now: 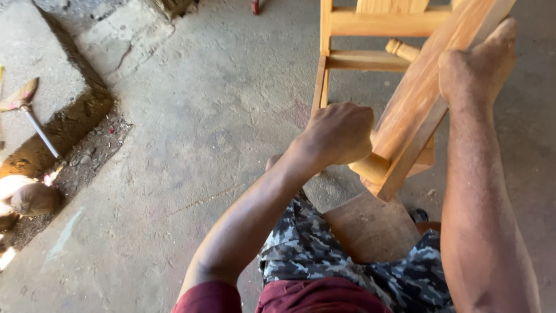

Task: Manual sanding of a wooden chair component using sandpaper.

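Pale unfinished wooden chair frame [405,104] tipped against the knees over the grey concrete floor [202,116] — rails and turned rung already joined, wood bare — left hand [339,133] fisted round a leg end, right hand [480,64] clasping the upper rail.

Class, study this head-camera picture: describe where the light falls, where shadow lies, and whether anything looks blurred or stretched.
Head view: daylight falls brightest on the wooden chair frame at top and the concrete slab at upper left; the concrete floor is evenly lit, without glare; shadow lies under the board by the camouflage shorts; the left hand and right hand are sharp; the forearms look stretched towards the bottom edge.
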